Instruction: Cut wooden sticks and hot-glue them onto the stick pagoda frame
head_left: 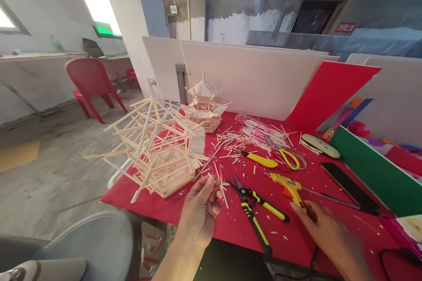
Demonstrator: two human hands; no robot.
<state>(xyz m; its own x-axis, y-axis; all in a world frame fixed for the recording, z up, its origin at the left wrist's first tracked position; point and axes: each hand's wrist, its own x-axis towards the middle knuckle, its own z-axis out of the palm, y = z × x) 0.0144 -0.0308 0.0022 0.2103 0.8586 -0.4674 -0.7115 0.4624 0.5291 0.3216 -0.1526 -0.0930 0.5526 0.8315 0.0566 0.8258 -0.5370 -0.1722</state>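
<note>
Left hand: I see the left hand [199,210] with thumb and fingertips pressed together beside the large stick frame [171,164]; whatever they pinch is too small for me to make out.
Right hand: the right hand [332,232] is loosely curled at the handle end of the yellow glue gun [287,185]; its palm hides the other fingers, so I can't tell whether it grips.
Stick frame: it stands at the table's left end, its crossing sticks obscuring much of the inside.
Small tower: the finished-looking stick tower [204,102] stands behind, its lower left covered by the frame.
Loose sticks: the pile [252,134] lies mid-table, partly under clear plastic.
Cutters: the pliers-like cutters [253,224] lie with handles apart, between the hands.
Scissors: the yellow-handled scissors [290,158] overlap something red I can't separate.
Right edge: my view crops the green board [365,167].
</note>
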